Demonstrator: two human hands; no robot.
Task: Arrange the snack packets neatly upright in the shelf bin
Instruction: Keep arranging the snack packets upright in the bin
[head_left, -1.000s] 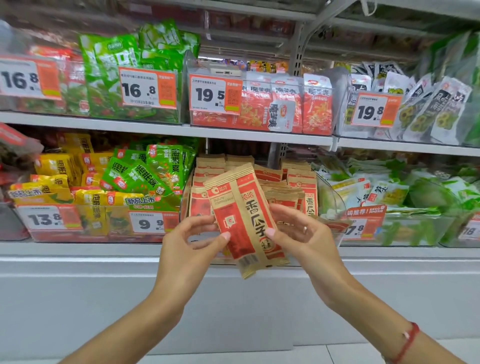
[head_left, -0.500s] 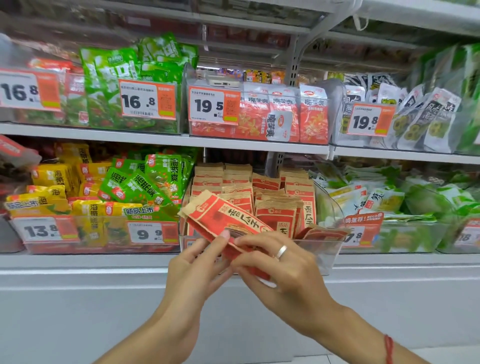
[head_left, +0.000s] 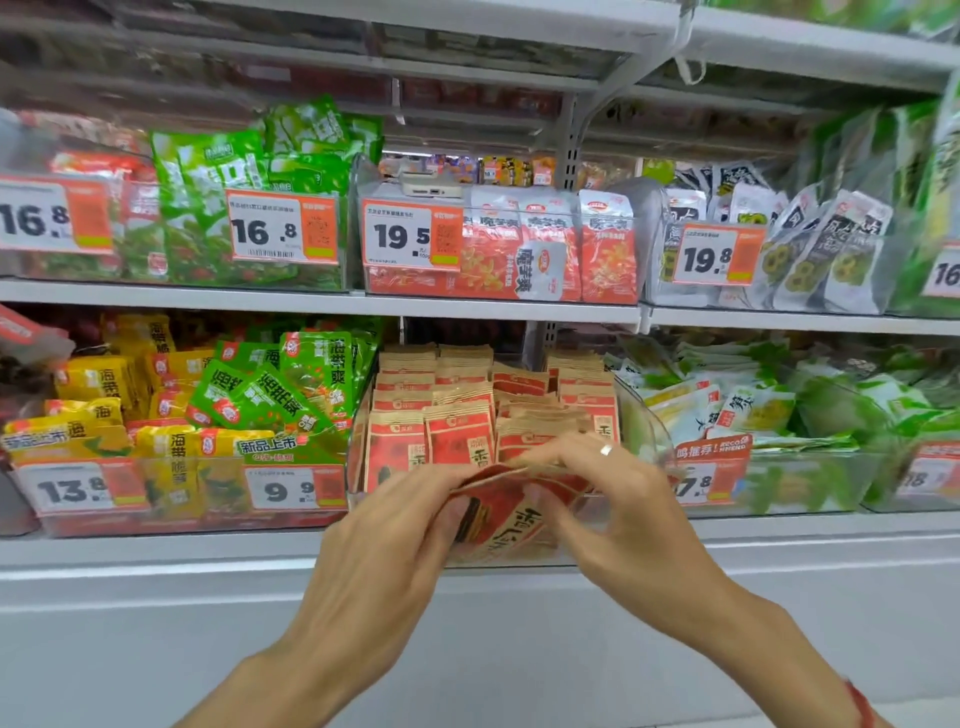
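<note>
Hands, left (head_left: 384, 540) and right (head_left: 618, 514), both pinch a red-and-tan snack packet (head_left: 501, 512) before the clear shelf bin (head_left: 644, 421).

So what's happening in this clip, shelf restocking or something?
A person is tidying a clear plastic shelf bin on the lower shelf, filled with upright rows of brown-and-red paper snack packets. Both the left hand and the right hand grip a small bunch of the same packets at the bin's front edge, tilted and not yet slotted in. Neighbouring bins hold green and yellow packets.
</note>
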